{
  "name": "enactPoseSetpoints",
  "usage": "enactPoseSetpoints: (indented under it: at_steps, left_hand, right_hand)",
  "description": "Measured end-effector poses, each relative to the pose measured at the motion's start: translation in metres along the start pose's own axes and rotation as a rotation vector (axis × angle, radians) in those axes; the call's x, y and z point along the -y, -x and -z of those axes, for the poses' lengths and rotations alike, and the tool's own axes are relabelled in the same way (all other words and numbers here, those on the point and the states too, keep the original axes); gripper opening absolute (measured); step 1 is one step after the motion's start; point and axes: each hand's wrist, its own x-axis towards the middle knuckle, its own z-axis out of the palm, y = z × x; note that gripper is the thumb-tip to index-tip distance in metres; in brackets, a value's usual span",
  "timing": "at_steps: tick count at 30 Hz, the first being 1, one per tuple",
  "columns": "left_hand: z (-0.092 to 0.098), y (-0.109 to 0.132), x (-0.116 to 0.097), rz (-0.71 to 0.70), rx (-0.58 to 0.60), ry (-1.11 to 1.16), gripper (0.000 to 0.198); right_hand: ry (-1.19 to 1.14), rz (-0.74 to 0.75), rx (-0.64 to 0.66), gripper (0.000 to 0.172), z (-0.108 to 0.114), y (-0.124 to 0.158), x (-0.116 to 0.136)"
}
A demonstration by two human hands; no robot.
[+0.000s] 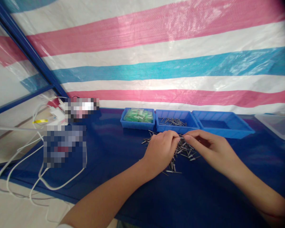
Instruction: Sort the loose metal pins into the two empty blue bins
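A loose pile of metal blind rivets (184,148) lies on the blue tabletop (104,152). Above the pile, my left hand (160,147) and my right hand (210,146) meet fingertip to fingertip. Both are closed in a pinch, with a thin blind rivet (180,137) just showing between them. My fingers cover most of it. Right behind the hands, a middle blue bin (168,129) holds several more rivets. My left hand hides part of the pile.
To the left, a blue bin (137,125) holds green and white packets (138,115). Another blue bin (228,132) stands right of the middle one. A clear plastic container (275,126) sits far right. White cables (52,188) and blurred-out items crowd the left. Striped sheeting (156,41) hangs behind.
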Motion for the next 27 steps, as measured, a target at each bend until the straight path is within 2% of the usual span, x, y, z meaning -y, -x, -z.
enactPoseSetpoints:
  at_steps: [4, 6, 11, 16, 20, 23, 27]
  left_hand:
    - [-0.003, -0.002, 0.001, 0.123, -0.113, 0.312, 0.012]
    - [-0.006, -0.004, 0.001, 0.205, -0.165, 0.456, 0.014]
    - [-0.008, -0.006, 0.003, 0.257, -0.125, 0.667, 0.019]
    - [-0.006, -0.006, 0.003, 0.214, -0.116, 0.706, 0.018]
    - [-0.007, -0.006, 0.004, 0.207, -0.127, 0.696, 0.020]
    - [-0.008, -0.007, 0.005, 0.216, -0.131, 0.668, 0.020]
    - [-0.011, -0.008, 0.008, 0.222, -0.085, 0.682, 0.022]
  right_hand:
    - [-0.107, -0.061, 0.017, 0.024, -0.001, 0.000, 0.004]
    - [-0.161, -0.109, 0.037, 0.024, -0.003, 0.001, 0.005]
    - [-0.257, -0.190, 0.075, 0.031, -0.010, 0.005, 0.008]
    - [-0.406, -0.311, 0.132, 0.033, -0.013, 0.007, 0.014]
    - [-0.503, -0.327, 0.070, 0.029, -0.013, 0.006, 0.017]
    - [-0.500, -0.287, -0.014, 0.028, -0.012, 0.006, 0.016]
    - [-0.397, -0.151, -0.117, 0.023, -0.010, 0.008, 0.013]
